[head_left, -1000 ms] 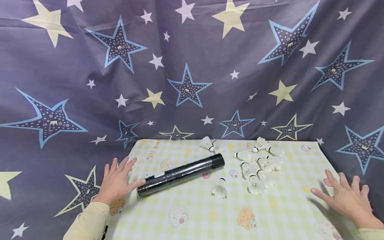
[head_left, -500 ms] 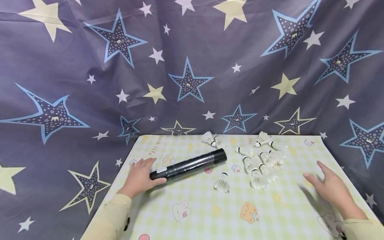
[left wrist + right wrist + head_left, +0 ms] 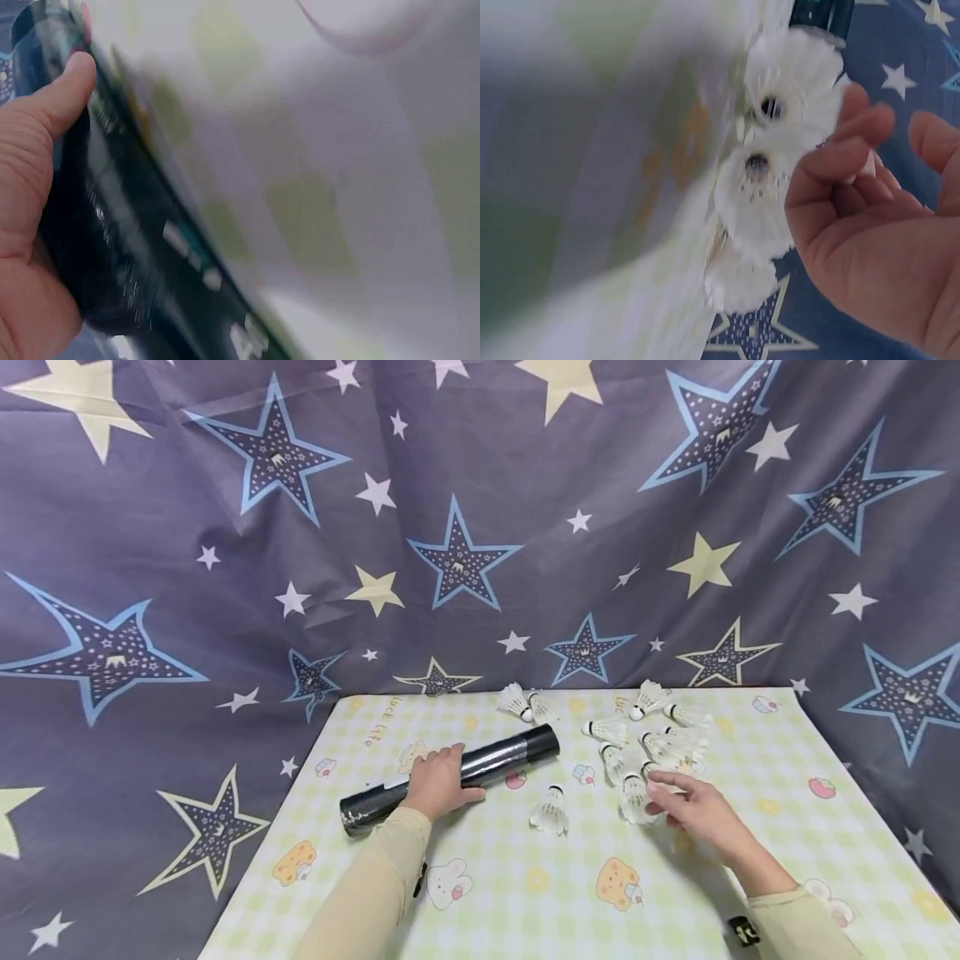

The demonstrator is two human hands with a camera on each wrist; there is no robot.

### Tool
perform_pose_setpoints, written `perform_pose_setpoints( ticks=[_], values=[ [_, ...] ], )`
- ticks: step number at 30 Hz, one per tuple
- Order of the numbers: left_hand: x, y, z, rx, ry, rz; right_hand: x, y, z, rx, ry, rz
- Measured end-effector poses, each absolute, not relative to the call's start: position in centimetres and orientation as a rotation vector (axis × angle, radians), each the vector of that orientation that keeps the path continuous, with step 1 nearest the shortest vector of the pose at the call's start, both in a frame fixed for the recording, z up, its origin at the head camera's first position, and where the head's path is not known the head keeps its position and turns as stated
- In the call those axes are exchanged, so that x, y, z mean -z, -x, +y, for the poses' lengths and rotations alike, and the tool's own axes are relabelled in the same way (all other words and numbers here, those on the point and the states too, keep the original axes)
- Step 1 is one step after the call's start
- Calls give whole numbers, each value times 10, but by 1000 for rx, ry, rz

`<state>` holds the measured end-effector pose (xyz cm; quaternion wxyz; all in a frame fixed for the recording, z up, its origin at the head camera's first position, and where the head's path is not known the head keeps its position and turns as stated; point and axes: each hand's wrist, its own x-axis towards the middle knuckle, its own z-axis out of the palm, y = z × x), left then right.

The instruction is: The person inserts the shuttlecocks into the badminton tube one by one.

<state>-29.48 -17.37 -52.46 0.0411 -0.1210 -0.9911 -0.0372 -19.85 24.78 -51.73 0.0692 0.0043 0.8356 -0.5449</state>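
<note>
My left hand (image 3: 438, 783) grips a glossy black shuttlecock tube (image 3: 510, 755) around its middle, with the thumb along the near side. The tube lies slantwise on the table. In the left wrist view the thumb lies along the dark tube (image 3: 135, 247), and the other fingers are mostly hidden. At the near edge of a cluster of white feather shuttlecocks, my right hand (image 3: 701, 814) reaches in with loosely bent fingers, beside the nearest shuttlecock (image 3: 633, 802). The right wrist view has the thumb apart from the fingers, close to several shuttlecocks (image 3: 757, 199). Whether a fingertip touches one, I cannot tell.
A lone shuttlecock (image 3: 550, 812) lies between the tube and the cluster. Two more, including one shuttlecock (image 3: 515, 702), lie by the table's back edge. A green-checked cloth (image 3: 570, 910) covers the table. A dark star-printed curtain (image 3: 465, 460) hangs behind.
My left hand has moved right from the tube's left end to its middle and taken hold. My right hand has come left from the table's right side to the shuttlecocks.
</note>
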Motion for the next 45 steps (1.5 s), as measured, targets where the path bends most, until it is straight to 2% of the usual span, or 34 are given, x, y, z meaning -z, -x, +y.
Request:
perform_pose_setpoints(
  ticks=[8,14,19,31,45],
  values=[
    [517,289,-168,48,428,-3006,518,196,232,1554,4,2555],
    [507,276,-176,98,474,-2955,520,196,240,1379,-167,2893],
    [501,259,-186,170,494,-2902,522,196,245,1539,-279,3035],
    [499,240,-192,170,564,-2818,489,204,218,2014,-181,2736],
    [502,234,-181,146,625,-2771,486,213,188,2068,-114,2666]
  ],
)
